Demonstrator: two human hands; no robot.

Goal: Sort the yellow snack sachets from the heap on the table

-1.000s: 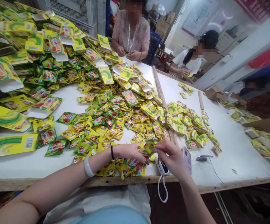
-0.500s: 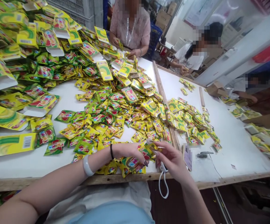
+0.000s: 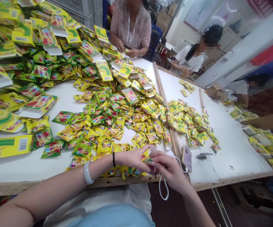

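Near the table's front edge, my left hand [image 3: 136, 159] is wrapped round a small yellow box [image 3: 146, 156], with its open end turned to the right. My right hand [image 3: 166, 165] has its fingers pressed together at the box's white end flaps; the fingertips partly hide that end. Yellow and green candy packets [image 3: 103, 126] lie in a heap just beyond both hands. Flattened or open yellow cartons [image 3: 7, 146] lie at the left. A white cord loop [image 3: 164, 189] hangs beneath my right hand.
A wooden strip [image 3: 161, 91] divides the white table [image 3: 230, 157]. Right of it lie small yellow boxes [image 3: 193, 121] and a phone [image 3: 186, 158]. Co-workers [image 3: 131, 28] sit at the far side. Grey crates [image 3: 84, 12] stand at the back left.
The view has shifted slightly. My right hand has closed in on the box end, and the box in my left hand has turned; its printed face shows less.
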